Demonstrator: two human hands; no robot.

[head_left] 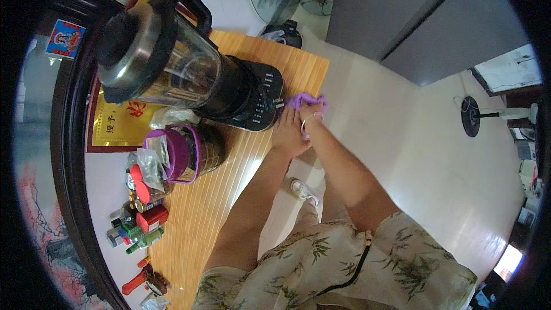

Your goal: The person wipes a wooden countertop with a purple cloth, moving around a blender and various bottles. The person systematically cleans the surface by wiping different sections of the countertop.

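Note:
A purple cloth lies bunched at the right edge of the wooden tabletop. My right hand, with a bracelet at its wrist, is closed on it. Close beside it, my left hand rests at the table edge with its fingers stretched out; their tips come up to the cloth and the near corner of the blender's base. The black blender has a clear jug and a metal-and-black lid. The folds of cloth under my right fingers are partly hidden.
Left of the blender stand a purple-lidded jar, a clear plastic bag, a red box and a green bottle. A framed gold plaque leans behind. Grey cabinet doors and a fan base are off the table.

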